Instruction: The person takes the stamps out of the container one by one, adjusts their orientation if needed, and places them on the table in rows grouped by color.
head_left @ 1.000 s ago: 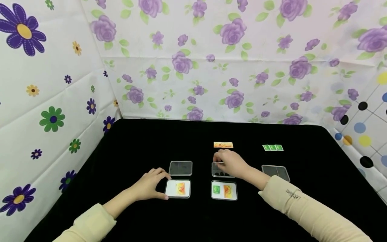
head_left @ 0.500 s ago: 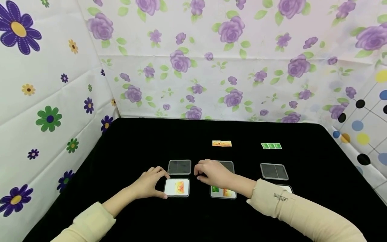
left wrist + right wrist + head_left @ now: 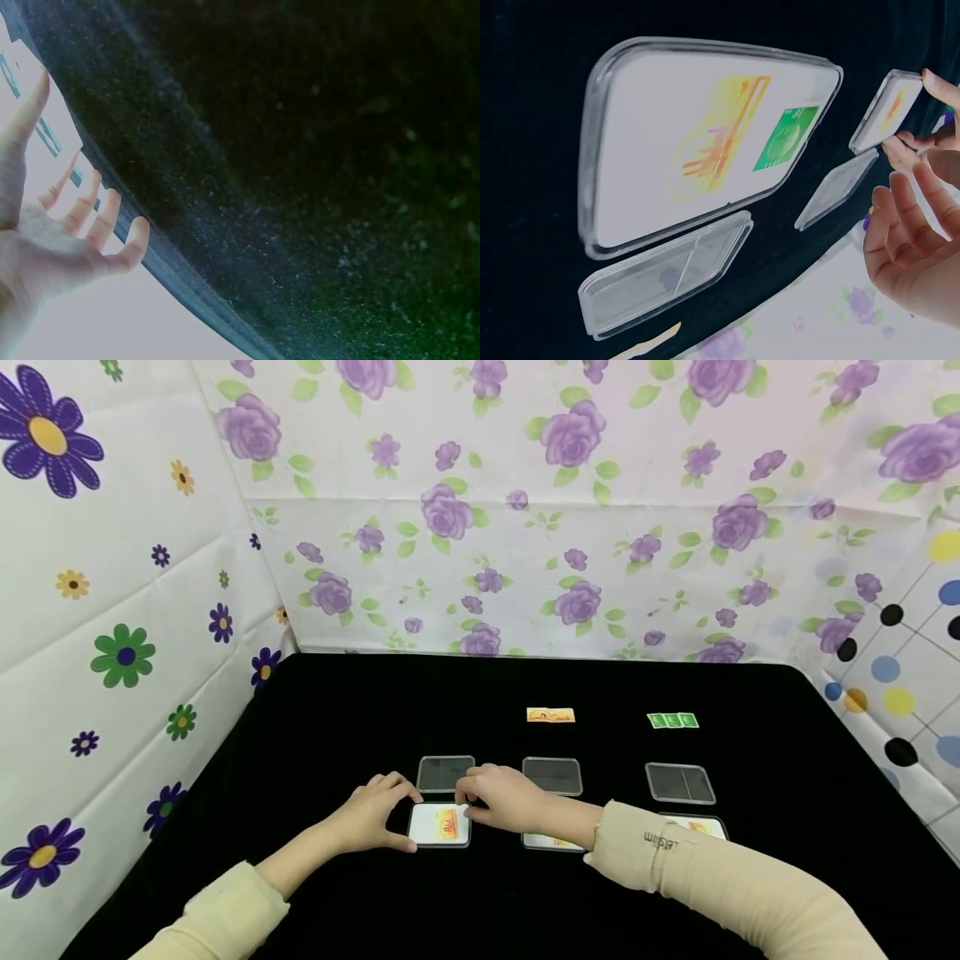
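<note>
Two hands are at the left case (image 3: 425, 823), which lies between them on the black cloth (image 3: 360, 718), one orange stamp (image 3: 447, 824) on its white face. At its left side we see the left hand (image 3: 372, 814), thumb and forefinger spread partway and holding the corners there; the left wrist view shows us the other fingers loosely bent. At its far right corner we see the right hand (image 3: 504, 796), thumb and forefinger close together; whether they pinch anything we cannot tell. Just beyond the left case lies the left tray (image 3: 444, 774), clear and shallow. To the right of the left case we find the middle case (image 3: 656, 142), bearing an orange and a green stamp, then the right case (image 3: 703, 827), partly hidden by the right sleeve (image 3: 720, 877). Beyond and right of the left case we see the middle tray (image 3: 552, 775) and, farther right, the right tray (image 3: 678, 783). Well beyond it on that side lie an orange strip (image 3: 551, 716) and a green strip (image 3: 672, 720).
</note>
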`<state>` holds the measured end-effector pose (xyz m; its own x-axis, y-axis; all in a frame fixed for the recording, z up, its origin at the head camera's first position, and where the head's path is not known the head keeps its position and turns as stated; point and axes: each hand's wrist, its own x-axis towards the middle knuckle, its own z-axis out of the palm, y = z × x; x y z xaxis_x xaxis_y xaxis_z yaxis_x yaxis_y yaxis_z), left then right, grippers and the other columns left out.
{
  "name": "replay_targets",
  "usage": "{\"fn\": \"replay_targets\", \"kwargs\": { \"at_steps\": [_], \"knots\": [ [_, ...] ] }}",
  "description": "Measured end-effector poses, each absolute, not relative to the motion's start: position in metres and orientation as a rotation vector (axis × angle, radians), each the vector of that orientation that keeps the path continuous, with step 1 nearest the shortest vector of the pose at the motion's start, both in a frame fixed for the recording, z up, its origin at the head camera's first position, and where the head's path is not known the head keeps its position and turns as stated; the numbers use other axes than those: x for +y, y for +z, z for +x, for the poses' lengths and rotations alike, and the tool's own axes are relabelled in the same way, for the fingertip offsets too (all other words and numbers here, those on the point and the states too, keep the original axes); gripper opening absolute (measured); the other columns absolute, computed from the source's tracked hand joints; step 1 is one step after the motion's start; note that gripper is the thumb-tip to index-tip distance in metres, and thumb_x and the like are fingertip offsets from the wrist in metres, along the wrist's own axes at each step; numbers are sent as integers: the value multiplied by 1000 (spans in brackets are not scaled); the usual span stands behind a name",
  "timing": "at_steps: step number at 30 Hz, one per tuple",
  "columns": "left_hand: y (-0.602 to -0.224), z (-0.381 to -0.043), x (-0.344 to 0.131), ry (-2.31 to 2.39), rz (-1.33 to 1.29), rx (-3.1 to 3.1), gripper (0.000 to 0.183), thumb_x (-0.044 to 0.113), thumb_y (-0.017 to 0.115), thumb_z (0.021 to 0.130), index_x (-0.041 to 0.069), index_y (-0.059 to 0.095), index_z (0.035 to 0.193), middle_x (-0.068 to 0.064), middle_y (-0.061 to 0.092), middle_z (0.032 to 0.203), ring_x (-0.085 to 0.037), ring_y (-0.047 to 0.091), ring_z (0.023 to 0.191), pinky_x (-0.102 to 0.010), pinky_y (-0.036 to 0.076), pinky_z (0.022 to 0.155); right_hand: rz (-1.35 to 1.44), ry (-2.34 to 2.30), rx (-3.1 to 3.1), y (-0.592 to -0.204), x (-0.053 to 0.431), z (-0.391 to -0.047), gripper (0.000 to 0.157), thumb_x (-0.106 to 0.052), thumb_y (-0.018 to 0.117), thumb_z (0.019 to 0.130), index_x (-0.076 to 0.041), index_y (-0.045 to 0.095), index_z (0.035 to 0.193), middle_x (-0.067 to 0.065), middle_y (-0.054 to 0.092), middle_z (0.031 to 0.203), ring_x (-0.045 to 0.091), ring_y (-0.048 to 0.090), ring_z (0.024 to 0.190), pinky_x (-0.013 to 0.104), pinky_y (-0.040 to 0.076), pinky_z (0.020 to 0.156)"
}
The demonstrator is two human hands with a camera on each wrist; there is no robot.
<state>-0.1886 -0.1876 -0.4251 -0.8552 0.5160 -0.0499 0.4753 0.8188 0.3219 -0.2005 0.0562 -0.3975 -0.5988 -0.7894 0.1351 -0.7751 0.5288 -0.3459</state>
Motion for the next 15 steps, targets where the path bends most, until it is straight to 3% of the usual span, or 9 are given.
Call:
{"fn": "replay_targets", "kwargs": {
  "at_steps": [15],
  "knots": [
    [-427,-188,-189,493,834,2847,61,39,83,65,10,59,114,-9,55,118,-36,50,110,-60,42,87,-1325,-407,2753,-410,35,-200,30,-35,74,79,-14,68,100,-1,63,97,10,55,84,18,43,69]
  ]
}}
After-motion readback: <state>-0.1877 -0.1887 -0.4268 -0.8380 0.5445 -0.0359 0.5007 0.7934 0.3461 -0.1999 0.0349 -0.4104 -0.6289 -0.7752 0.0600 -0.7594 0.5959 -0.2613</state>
